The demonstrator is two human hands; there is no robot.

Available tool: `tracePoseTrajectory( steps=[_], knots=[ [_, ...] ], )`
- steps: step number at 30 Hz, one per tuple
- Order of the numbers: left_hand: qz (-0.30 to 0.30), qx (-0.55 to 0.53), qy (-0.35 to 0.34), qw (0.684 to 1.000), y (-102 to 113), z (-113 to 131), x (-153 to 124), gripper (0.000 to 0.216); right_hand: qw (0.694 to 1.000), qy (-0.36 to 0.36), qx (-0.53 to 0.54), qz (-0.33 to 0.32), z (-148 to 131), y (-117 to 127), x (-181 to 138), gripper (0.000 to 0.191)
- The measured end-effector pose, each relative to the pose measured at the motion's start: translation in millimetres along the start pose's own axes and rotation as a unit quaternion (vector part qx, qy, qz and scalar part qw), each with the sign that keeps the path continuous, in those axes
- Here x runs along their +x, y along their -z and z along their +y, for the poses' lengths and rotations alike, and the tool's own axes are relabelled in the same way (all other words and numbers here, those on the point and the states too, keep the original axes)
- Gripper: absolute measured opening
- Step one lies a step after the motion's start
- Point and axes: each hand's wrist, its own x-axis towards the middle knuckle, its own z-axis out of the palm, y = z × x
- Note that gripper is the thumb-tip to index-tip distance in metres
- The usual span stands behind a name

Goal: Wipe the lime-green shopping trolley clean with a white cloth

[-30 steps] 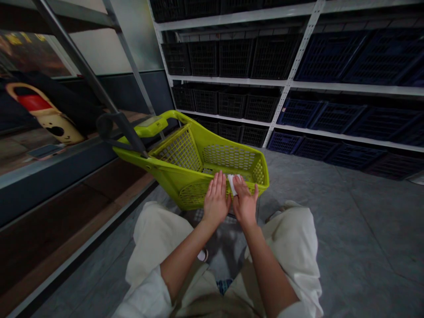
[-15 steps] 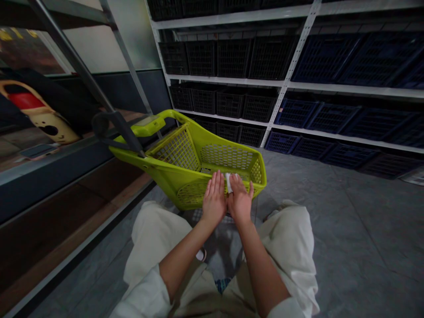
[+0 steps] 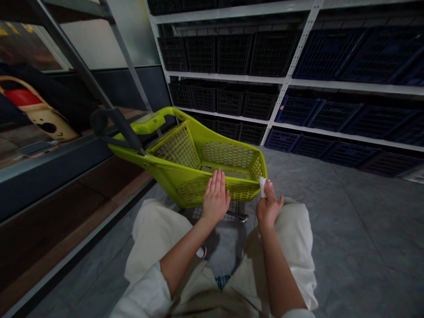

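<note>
A yellow-green plastic shopping cart (image 3: 204,133) stands in front of my knees, its handle end to the left and its narrow end to the right. My left hand (image 3: 216,198) lies flat against the near side of the cart at the rim, fingers stretched out and holding nothing. At the right-hand corner, my right hand (image 3: 269,208) pinches a folded white cloth or tissue (image 3: 263,187) against the cart's rim. Which of the two it is, I cannot tell. Part of the near side panel is hidden behind my left hand.
White shelving (image 3: 281,95) along the back holds rows of black crates (image 3: 233,53) and blue crates (image 3: 298,110). On the left, a low ledge carries a dog-faced bag (image 3: 49,121) and a phone (image 3: 38,149). A metal post (image 3: 74,53) slants down by the cart's handle.
My right hand has slid right along the rim with the white cloth or tissue, from beside my left hand to the cart's corner. My left hand has stayed nearly in place.
</note>
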Motion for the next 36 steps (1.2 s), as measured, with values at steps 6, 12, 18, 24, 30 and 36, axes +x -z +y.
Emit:
tracePoseTrajectory(
  steps=[6,12,18,24,30,36],
  knots=[
    [-0.001,0.003,0.002,1.0,-4,-2,1,0.072,0.992,0.107,-0.012,-0.072,-67,-19,-11,0.066],
    [-0.01,0.013,-0.001,1.0,-3,-5,0,0.07,0.97,0.204,-0.003,-0.135,-90,-20,-13,0.071],
    [-0.002,0.008,0.001,1.0,-1,-2,0,0.071,0.993,0.098,-0.01,-0.063,-14,2,-1,0.073],
    [0.012,-0.008,0.003,1.0,-4,0,0,0.075,1.0,0.008,-0.023,-0.018,-14,-1,1,0.072],
    [0.004,-0.004,-0.002,1.0,-6,-4,0,0.072,0.978,0.157,0.007,-0.135,-89,-21,-5,0.067],
    [0.0,0.004,-0.002,1.0,-4,-4,0,0.069,0.97,0.19,0.011,-0.154,-66,-8,-1,0.07]
  ],
)
